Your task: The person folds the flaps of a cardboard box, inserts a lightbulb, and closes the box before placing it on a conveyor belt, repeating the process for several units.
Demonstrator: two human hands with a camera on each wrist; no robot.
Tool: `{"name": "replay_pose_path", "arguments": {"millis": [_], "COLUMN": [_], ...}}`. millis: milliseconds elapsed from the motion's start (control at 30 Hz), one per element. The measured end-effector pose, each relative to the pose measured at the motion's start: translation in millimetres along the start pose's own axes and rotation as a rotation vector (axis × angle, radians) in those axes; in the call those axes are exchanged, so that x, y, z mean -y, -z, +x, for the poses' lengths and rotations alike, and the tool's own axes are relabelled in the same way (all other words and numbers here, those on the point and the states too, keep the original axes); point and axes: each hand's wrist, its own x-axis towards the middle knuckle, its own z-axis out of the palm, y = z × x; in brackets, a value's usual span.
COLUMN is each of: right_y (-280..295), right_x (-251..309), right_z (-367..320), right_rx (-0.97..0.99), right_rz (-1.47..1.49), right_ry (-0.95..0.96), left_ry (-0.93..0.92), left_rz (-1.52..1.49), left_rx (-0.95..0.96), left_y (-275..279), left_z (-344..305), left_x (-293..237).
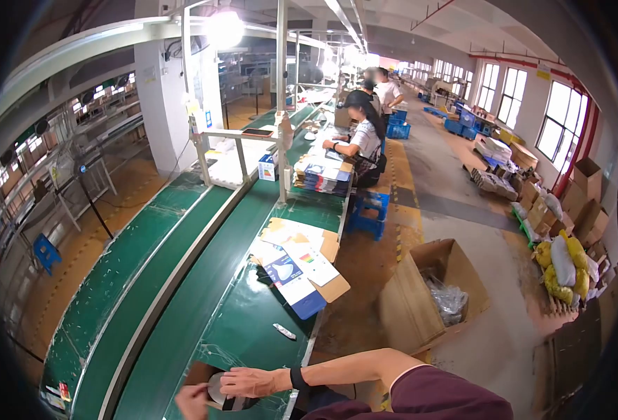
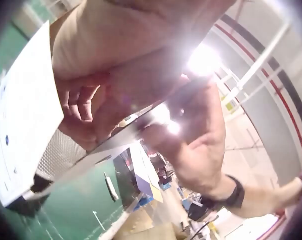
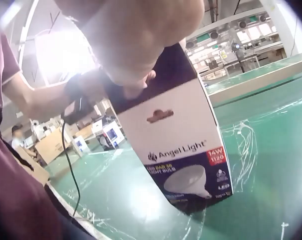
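Note:
At the bottom of the head view, both hands meet over a carton for a light bulb. My right hand (image 1: 246,383) reaches from the right, its fingers over a round white bulb (image 1: 216,387) at the carton's top. Beside the opening, my left hand (image 1: 192,402) has curled fingers at the carton's edge. The right wrist view shows the carton (image 3: 178,135) upright, white and dark blue, printed Angel Light, with a bulb picture. Its white flap (image 2: 26,105) stands out at left in the left wrist view. The hands hide much of the bulb.
A small cutter knife (image 1: 284,331) and flattened printed cartons (image 1: 295,273) lie on the green belt table (image 1: 218,336). Right of its edge stands an open cardboard box (image 1: 407,301) holding clear plastic. Farther up, a seated person (image 1: 365,133) works beside stacked cartons (image 1: 323,175).

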Motion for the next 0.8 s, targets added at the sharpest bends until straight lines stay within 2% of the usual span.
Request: {"name": "replay_pose_path", "arguments": {"millis": [33,67,133,167,200,233,267,300,333,367,400,433,467,500,567,667,700,800], "right_y": [-1,-3,-3,-10,-10,-18,-31,-44,-17,-44,-36,-42,-35,-32,-24,-3,3,9], "right_x": [-2,-1,-4,-9,-14,-20,-28,-40,-21,-33,-28,-30,-23,-21,-17,-3,-4,5], "right_z": [-1,0,12,19,24,34,40,39,56,42,43,36,39,40,41,48,47,43], "right_rx": [0.035,-0.074,-0.132,-0.160,-0.109,-0.056,-0.016,0.033,0.232,0.069,0.048,0.036,0.015,0.077,0.153,0.295,0.391,0.426], "right_rz": [-0.008,-0.007,0.040,0.085,0.030,-0.003,-0.092,-0.199,-0.060,-0.145,-0.035,0.042,0.033,0.011,-0.017,-0.062,0.010,0.039], "right_ry": [-0.025,-0.003,0.023,0.048,0.017,0.006,-0.075,-0.052,-0.266,-0.171,-0.313,-0.341,-0.263,-0.251,-0.156,-0.082,-0.142,-0.104], "left_ry": [0.045,0.267,0.423,0.312,0.170,0.077,0.171,0.167,0.122,0.026,-0.029,-0.075,-0.190,-0.113,0.010,0.003,-0.014,0.033], "left_rz": [0.078,0.184,0.088,0.170,0.541,0.823,0.697,0.858,0.712,0.550,0.445,0.304,0.266,0.234,0.420,0.611,0.720,0.575], "left_rx": [-0.055,-0.158,-0.364,-0.561,-0.649,-0.545,-0.586,-0.594,-0.676,-0.657,-0.544,-0.412,-0.245,-0.081,0.045,-0.029,-0.058,0.012], "left_y": [25,51,87,94,96,98,98,93,78,64,45,27,7,-15,-46,-74,-82,-60], "left_z": [2,6,9,3,-8,-29,-35,-29,-27,-31,-37,-47,-54,-65,-76,-80,-85,-81], "left_x": [11,13,122,167,229,273,252,209,139,69,14,-22,-32,-39,-31,-3,5,-19]}}
